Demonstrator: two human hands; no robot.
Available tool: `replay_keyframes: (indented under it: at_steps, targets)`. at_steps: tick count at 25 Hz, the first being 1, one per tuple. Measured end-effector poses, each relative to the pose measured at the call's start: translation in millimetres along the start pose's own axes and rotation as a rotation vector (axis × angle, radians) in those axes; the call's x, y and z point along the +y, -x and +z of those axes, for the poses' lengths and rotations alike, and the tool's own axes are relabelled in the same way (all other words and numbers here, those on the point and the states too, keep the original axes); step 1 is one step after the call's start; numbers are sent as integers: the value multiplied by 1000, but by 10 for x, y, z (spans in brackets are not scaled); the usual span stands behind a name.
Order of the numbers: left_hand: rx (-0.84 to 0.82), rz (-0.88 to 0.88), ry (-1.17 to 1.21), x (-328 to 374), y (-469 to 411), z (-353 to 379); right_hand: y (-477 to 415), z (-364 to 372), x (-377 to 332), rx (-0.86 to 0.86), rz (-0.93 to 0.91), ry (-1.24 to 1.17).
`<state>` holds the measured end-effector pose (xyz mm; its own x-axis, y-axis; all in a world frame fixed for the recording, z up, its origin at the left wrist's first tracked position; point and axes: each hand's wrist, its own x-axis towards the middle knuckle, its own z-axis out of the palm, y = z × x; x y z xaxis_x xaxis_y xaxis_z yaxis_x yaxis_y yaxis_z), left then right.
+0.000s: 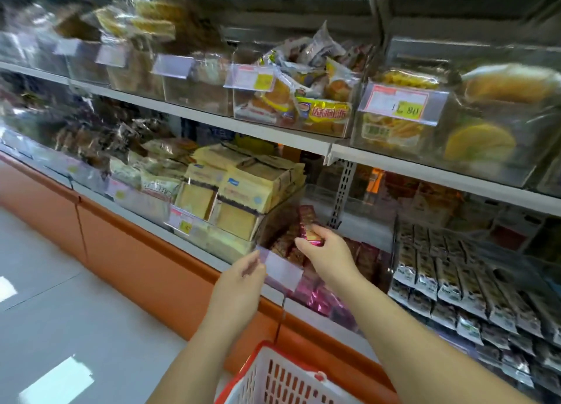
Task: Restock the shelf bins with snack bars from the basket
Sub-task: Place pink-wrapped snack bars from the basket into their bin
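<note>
At 12 o'clock from the basket, right hand pinches a glossy maroon foil snack bar; left hand pinches the price tag.

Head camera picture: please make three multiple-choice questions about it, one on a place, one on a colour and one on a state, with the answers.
1. Where is the left hand? A on the floor; B at the price tag on the bin front; C on the top shelf.
2. What colour is the basket rim? A blue; B green; C red.
3. What is the right hand doing? A holding a snack bar; B hanging empty; C pressing the floor.
Answers: 1 B, its fingers pinch the tag's left end; 2 C, the rim shows red; 3 A, its fingers grip a dark red bar.
</note>
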<state>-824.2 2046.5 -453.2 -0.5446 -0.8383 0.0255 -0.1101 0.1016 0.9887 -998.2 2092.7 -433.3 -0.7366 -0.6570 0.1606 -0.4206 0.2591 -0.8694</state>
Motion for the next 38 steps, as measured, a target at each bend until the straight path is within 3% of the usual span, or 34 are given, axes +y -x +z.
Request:
replay_keyframes:
  at_steps: [7,12,14,16,21,24,26,31,35,38]
  targets:
    - [21,3,-246,-305,-147,-242,-511,375,171,-302,-14,435]
    - [-163,-7,-426,-559,-4,-111,319,166,278,229,-388,33]
    - [-247,-29,-531,-744,6,-36,789,183,610,272,-396,-57]
    - [-374,-108,-649,-1068,144,120,1240,275,1158,183,-154,-54]
    - [-576,-382,-763,-2088,923,464,2100,482,2660,-276,811,-155]
    - [-670,-445,-802,-2465,1217,609,2462,482,3169,-405,1120,-221]
    - [-643,-474,-796,-2569,1242,696,2592,574,3331,-486,1167,-239]
    - [-564,-524,-770,-2625,1134,836,2618,1011,3247,-634,1080,-247]
    - [-489,-537,-735,-2623,1119,820,2609,1181,3165,-587,966,-48]
    - [-455,-544,-699,-2605,1141,795,2593,1027,3101,-484,1019,-155]
